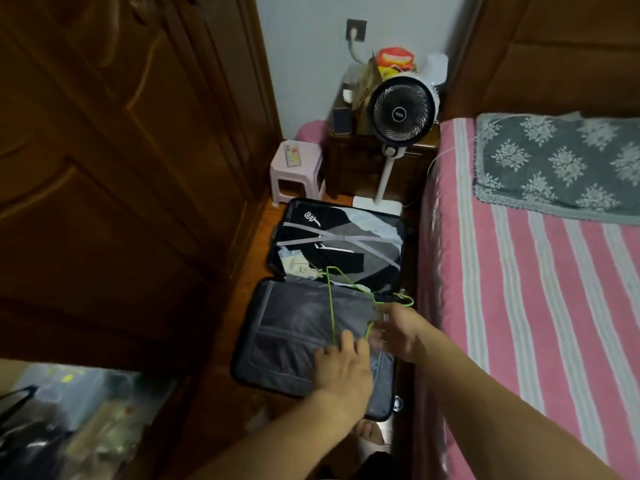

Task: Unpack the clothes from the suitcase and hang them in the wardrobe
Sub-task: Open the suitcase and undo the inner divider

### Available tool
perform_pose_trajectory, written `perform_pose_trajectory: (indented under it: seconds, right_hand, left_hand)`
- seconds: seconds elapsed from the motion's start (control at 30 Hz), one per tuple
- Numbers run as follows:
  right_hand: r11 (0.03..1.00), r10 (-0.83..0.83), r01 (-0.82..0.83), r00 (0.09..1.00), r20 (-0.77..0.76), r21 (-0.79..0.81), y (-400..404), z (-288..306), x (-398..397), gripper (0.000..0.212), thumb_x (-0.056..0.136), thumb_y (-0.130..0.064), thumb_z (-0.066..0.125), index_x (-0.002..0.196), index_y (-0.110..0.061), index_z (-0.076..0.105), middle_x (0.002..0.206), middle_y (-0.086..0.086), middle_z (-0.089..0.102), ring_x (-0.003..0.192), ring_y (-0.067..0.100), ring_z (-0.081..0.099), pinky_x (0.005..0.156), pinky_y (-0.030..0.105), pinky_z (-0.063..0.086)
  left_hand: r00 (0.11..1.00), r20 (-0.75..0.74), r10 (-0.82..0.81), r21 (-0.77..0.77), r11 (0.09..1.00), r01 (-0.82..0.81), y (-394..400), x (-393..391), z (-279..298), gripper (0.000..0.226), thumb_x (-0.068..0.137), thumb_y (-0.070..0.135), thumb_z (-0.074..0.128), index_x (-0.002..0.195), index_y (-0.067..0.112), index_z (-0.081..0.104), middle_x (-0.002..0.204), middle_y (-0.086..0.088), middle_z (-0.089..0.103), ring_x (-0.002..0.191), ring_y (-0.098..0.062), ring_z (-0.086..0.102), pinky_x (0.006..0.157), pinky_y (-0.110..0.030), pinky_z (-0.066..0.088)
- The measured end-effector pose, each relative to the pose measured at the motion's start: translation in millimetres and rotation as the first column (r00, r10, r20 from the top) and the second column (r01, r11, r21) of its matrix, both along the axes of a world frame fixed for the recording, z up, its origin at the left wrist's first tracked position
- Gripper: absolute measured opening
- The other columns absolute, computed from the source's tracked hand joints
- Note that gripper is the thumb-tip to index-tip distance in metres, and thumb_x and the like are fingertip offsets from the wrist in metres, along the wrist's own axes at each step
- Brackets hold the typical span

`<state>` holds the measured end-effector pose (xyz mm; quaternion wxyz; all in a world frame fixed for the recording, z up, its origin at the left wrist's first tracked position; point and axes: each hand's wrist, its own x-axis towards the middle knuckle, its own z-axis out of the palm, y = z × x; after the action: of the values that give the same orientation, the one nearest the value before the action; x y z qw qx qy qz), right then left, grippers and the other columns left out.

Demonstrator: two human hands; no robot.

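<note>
The open suitcase [313,337] lies on the floor beside the bed [540,306], clothes [332,247] strapped in its far half. The green wire hanger [334,306] lies over its near half, its lower end just beyond the left hand's [344,368] spread fingertips. The right hand [398,332] is blurred; its grip cannot be told.

Glossy carved wooden wardrobe [121,150]; polished wood floor [256,237]; matt fabric-lined suitcase [294,341] holding soft cloth clothes [332,251]; thin, smooth green hangers [332,306]; striped woven cloth bedsheet [519,306]; smooth plastic stool [294,174].

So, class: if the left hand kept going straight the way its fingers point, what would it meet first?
Probably the green hanger just past the left hand's fingertips, then the packed clothes; depth is unclear.
</note>
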<state>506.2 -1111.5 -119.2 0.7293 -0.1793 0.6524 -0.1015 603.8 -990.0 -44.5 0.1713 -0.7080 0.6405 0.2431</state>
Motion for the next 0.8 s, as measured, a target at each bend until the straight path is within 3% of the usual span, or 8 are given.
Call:
perform_pose_trajectory:
  seconds: [0.1, 0.2, 0.3, 0.37, 0.43, 0.6, 0.7, 0.8]
  right_hand:
    - [0.990, -0.141, 0.141, 0.989, 0.047, 0.009, -8, -14, 28, 0.028, 0.104, -0.032, 0.046, 0.111, -0.009, 0.060, 0.092, 0.011, 0.065, 0.075, 0.025, 0.065, 0.059, 0.035, 0.055]
    - [0.940, -0.342, 0.341, 0.936, 0.079, 0.027, -19, -16, 76, 0.033, 0.109, -0.032, 0.035, 0.101, -0.006, 0.054, 0.077, 0.010, 0.058, 0.058, 0.020, 0.057, 0.054, 0.034, 0.051]
    - [0.870, -0.484, 0.483, 0.875, 0.016, -0.104, -40, -28, 110, 0.030, 0.109, -0.024, 0.036, 0.084, -0.018, 0.052, 0.054, 0.001, 0.039, 0.037, 0.010, 0.037, 0.035, 0.018, 0.034]
    - [0.877, -0.429, 0.381, 0.895, -0.120, -0.292, -55, -50, 117, 0.027, 0.107, -0.012, 0.038, 0.088, -0.021, 0.056, 0.059, 0.003, 0.038, 0.042, 0.011, 0.031, 0.035, 0.014, 0.023]
    - [0.895, -0.299, 0.175, 0.918, -0.260, -0.411, -64, -83, 115, 0.024, 0.105, -0.009, 0.042, 0.092, -0.017, 0.060, 0.067, 0.007, 0.045, 0.044, 0.011, 0.034, 0.036, 0.015, 0.025]
    - [0.921, -0.091, -0.028, 0.954, -0.284, -0.389, -75, -208, 98, 0.022, 0.105, -0.011, 0.047, 0.090, -0.015, 0.063, 0.057, 0.004, 0.036, 0.033, 0.005, 0.025, 0.035, 0.011, 0.020]
    - [0.904, 0.025, -0.157, 0.947, -0.320, -0.397, -83, -300, 108, 0.024, 0.105, -0.010, 0.048, 0.087, -0.016, 0.064, 0.064, 0.008, 0.050, 0.033, 0.005, 0.028, 0.034, 0.013, 0.022]
    - [0.845, 0.175, -0.319, 0.924, -0.341, -0.430, -94, -391, 135, 0.025, 0.103, 0.001, 0.045, 0.091, -0.007, 0.066, 0.059, 0.005, 0.048, 0.033, 0.001, 0.033, 0.034, 0.012, 0.025]
  left_hand:
    - [0.995, -0.014, -0.096, -0.129, 0.987, 0.093, 3, 39, -10, 0.040, 0.095, 0.016, 0.055, 0.132, 0.016, 0.040, 0.134, -0.014, 0.039, 0.116, -0.039, 0.054, 0.095, -0.048, 0.042]
    - [0.953, -0.156, -0.260, -0.192, 0.954, 0.229, 8, 92, -31, 0.037, 0.087, 0.035, 0.065, 0.116, 0.018, 0.050, 0.113, -0.011, 0.050, 0.091, -0.032, 0.064, 0.075, -0.041, 0.052]
    - [0.818, -0.309, -0.485, -0.145, 0.874, 0.464, 6, 148, -54, 0.054, 0.088, 0.035, 0.062, 0.136, 0.021, 0.043, 0.137, -0.014, 0.041, 0.113, -0.035, 0.056, 0.093, -0.044, 0.052]
    - [0.729, -0.427, -0.534, -0.100, 0.830, 0.549, -3, 182, -73, 0.060, 0.094, 0.036, 0.057, 0.148, 0.034, 0.030, 0.161, -0.010, 0.016, 0.136, -0.035, 0.037, 0.109, -0.047, 0.040]
    - [0.767, -0.489, -0.415, -0.039, 0.889, 0.456, -12, 212, -110, 0.056, 0.098, 0.036, 0.053, 0.149, 0.040, 0.029, 0.164, 0.000, 0.008, 0.143, -0.028, 0.031, 0.113, -0.042, 0.036]
    - [0.949, -0.309, -0.067, 0.129, 0.985, 0.112, -53, 279, -265, 0.041, 0.101, 0.026, 0.046, 0.142, 0.027, 0.042, 0.142, -0.001, 0.037, 0.129, -0.026, 0.049, 0.101, -0.040, 0.044]
    - [0.977, -0.215, 0.000, 0.063, 0.998, 0.014, -86, 305, -353, 0.048, 0.098, 0.024, 0.050, 0.145, 0.023, 0.040, 0.139, -0.006, 0.040, 0.127, -0.030, 0.052, 0.102, -0.042, 0.045]
    - [0.975, -0.222, -0.008, -0.116, 0.993, -0.018, -122, 315, -444, 0.055, 0.094, 0.026, 0.051, 0.147, 0.019, 0.043, 0.137, -0.010, 0.043, 0.121, -0.035, 0.054, 0.101, -0.044, 0.047]
